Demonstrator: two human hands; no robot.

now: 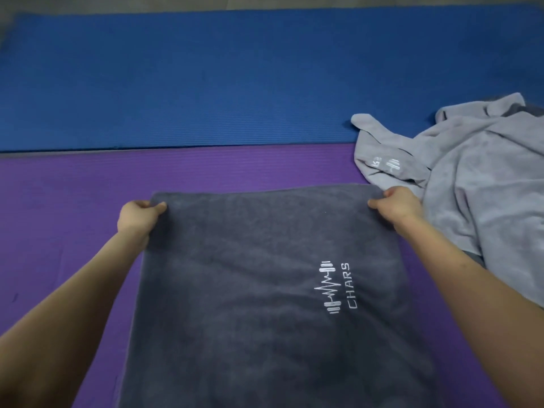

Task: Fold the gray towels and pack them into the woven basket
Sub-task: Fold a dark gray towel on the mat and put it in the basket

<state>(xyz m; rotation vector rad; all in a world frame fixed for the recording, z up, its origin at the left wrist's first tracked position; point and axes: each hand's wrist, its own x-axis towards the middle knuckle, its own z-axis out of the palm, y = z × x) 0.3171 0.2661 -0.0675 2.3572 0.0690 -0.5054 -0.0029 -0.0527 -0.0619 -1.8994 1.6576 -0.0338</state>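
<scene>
Found spread flat toward the near edge of the purple mat [73, 201]: a dark gray towel [235, 319], embroidered with a barbell logo and "CHARS" [338, 285], its near end running out of view at the bottom. Gripped at its 2 far corners: left hand [138, 216] curled round the far left corner, thumb on top; right hand [394, 204] closed the same way on the far right corner. Held nothing else in either hand.

Looked soft, thick and limp, light enough for 2 hands but without any stiffness. Judged likely to sag and wrinkle wherever unsupported, and unlikely to slip, given the nap. Best taken by corners or hem and kept taut between both hands, so that edges meet squarely in a fold.

Lay crumpled at the right edge of the purple mat, spilling onto the blue mat [206, 83] behind: a light gray towel [471, 187], unfolded, just beside the right hand. Could not tell whether it touched the dark one.

Saw no woven basket anywhere in view, hence nothing to report of its contents.
</scene>
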